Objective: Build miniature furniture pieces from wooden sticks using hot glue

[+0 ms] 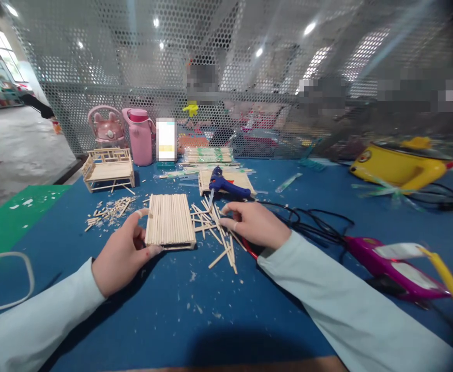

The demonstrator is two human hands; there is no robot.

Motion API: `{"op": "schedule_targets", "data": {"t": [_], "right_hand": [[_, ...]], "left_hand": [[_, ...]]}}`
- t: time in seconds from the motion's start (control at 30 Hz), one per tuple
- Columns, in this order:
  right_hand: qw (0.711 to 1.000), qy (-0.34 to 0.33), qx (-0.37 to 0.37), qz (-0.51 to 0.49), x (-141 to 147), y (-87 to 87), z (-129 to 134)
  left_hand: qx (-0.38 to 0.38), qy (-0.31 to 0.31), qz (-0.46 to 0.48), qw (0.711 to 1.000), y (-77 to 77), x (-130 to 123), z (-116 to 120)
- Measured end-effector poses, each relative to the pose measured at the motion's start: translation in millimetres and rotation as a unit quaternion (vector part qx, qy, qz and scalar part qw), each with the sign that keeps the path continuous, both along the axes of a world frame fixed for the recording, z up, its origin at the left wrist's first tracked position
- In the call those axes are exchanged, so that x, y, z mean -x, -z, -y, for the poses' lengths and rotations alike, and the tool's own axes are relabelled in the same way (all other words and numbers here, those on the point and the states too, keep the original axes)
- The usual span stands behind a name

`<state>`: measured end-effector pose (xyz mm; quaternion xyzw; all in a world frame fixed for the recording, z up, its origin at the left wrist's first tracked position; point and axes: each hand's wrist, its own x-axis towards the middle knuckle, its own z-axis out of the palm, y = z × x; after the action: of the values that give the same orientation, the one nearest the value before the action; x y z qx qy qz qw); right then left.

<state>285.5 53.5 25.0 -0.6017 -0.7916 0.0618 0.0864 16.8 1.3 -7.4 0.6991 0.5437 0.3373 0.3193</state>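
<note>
Head view puts the slatted stick panel (171,219) on the bench (164,320), my left hand (120,256) gripping its left side between thumb and fingers, likely to steady it. My right hand (255,225) has its fingers curled at the loose sticks (222,245), handily beside the panel; I can't tell if they grip one. Beyond, a blue glue gun (226,186) leans across another panel (245,181); black cords (307,217) crowd my right.

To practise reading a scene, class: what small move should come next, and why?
Probably the right hand should pinch one loose stick and lift it clear, since that hand hovers at the scattered pile while the left hand already steadies the slatted panel.
</note>
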Motion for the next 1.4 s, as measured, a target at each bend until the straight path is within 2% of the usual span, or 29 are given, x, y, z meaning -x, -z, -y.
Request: {"op": "schedule_targets", "data": {"t": [0.17,0.3,0.4,0.53,0.63,0.83,0.97,1.03,1.13,1.3,1.4], "right_hand": [[0.996,-0.092,0.019,-0.004,6,5.0,0],[0.999,-0.043,-0.013,-0.013,4,-3.5,4],[0.999,-0.027,0.0,0.02,10,-8.1,13],[0.998,-0.025,0.016,0.063,24,-1.5,20],[0.999,-0.031,0.014,0.041,23,1.5,17],[0.991,-0.1,0.075,-0.041,1,-17.9,17],[0.968,-0.207,0.139,-0.027,4,-18.6,22],[0.97,-0.209,0.125,0.014,7,-15.0,23],[0.982,-0.156,0.083,0.062,9,-11.5,21],[0.992,-0.122,-0.002,0.025,18,-2.9,18],[0.99,-0.108,-0.059,0.068,34,7.8,14]], "left_hand": [[0.044,0.001,0.041,0.998,-1.8,-1,0],[0.061,0.006,0.061,0.996,-4.6,-1,2],[0.076,0.014,0.089,0.993,-6.5,-2,4],[0.074,0.003,0.126,0.989,-6.6,-4,4],[0.071,-0.019,0.138,0.988,-6.3,-4,3],[0.105,-0.005,0.125,0.987,-8.2,-1,0],[0.126,-0.003,0.143,0.982,-9.4,-2,1],[0.126,-0.01,0.146,0.981,-10.0,-2,2],[0.122,-0.031,0.14,0.982,-11.5,0,4],[0.125,-0.046,0.126,0.983,-11.7,5,5],[0.126,-0.031,0.133,0.983,-9.5,4,4]]}}
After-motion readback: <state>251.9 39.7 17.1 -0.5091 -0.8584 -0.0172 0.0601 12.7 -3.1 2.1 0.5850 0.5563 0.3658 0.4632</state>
